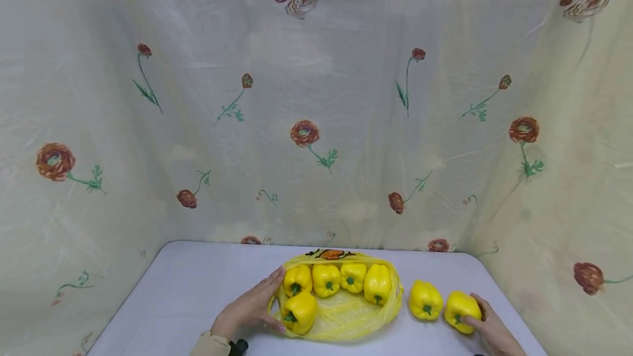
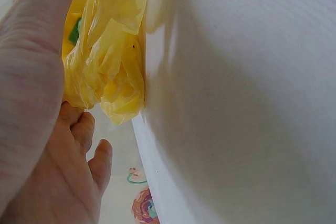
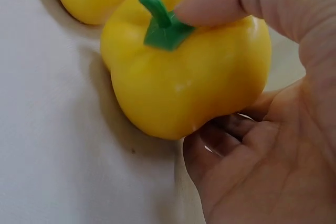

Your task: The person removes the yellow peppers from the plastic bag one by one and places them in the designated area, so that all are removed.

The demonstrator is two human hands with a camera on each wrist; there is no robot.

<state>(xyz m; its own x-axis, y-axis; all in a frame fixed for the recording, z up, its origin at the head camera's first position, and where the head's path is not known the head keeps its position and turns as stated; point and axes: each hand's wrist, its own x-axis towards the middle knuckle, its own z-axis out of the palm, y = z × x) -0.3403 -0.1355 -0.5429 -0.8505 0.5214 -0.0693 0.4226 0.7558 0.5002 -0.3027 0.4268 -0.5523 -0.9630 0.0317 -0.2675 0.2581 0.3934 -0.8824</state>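
Note:
A thin yellow plastic bag lies on the table, its mouth spread wide towards me. Several yellow bell peppers with green stems, one at the front left, sit inside it. My left hand rests against the bag's left side, fingers extended and thumb apart; the left wrist view shows crumpled bag film beside the fingers. To the bag's right, my right hand grips a yellow bell pepper, thumb near its stem and fingers round the far side. Another yellow bell pepper stands between that one and the bag.
A white-covered table holds everything. Floral curtains hang behind it and at both sides. A dark wrist device shows at my left sleeve.

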